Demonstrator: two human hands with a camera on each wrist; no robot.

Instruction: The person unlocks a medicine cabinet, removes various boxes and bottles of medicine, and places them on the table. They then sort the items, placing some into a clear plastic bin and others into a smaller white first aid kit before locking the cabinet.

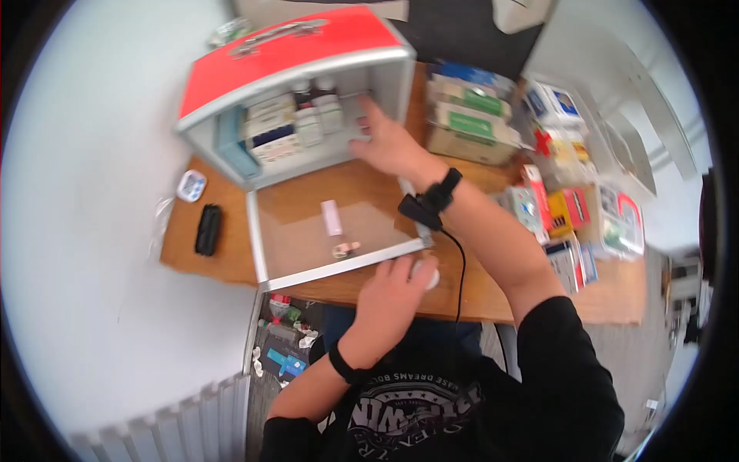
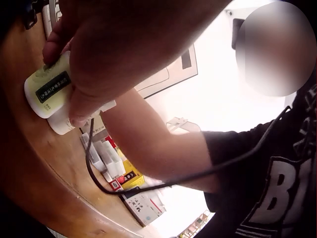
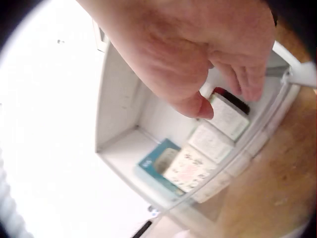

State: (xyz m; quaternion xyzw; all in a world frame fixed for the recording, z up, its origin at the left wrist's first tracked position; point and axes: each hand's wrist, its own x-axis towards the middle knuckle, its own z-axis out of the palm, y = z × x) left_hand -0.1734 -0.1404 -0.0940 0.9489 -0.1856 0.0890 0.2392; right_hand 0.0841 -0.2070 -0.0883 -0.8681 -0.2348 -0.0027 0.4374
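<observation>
A red-topped, silver-framed case (image 1: pixel 300 35) stands with its clear front panel (image 1: pixel 296 223) folded down over the table. My right hand (image 1: pixel 389 146) reaches into its right side, beside two white bottles with dark caps (image 1: pixel 329 112). Its fingers are spread from the thumb, and nothing shows between them in the right wrist view. Cream patterned box (image 3: pixel 190 168) and blue box (image 3: pixel 161 166) stand farther left inside. At the panel's front right corner, my left hand (image 1: pixel 389 300) grips a white medicine bottle with a pale green label (image 2: pixel 47 91). Another white cylindrical part shows just beneath that bottle.
Stacked medicine boxes (image 1: pixel 469 127) stand right of the case. Beyond them are a clear bin (image 1: pixel 570 146) and several loose cartons (image 1: pixel 566 212). A black pouch (image 1: pixel 208 229) and a small white device (image 1: pixel 192 185) lie left. A pink strip (image 1: pixel 331 218) shows at the panel.
</observation>
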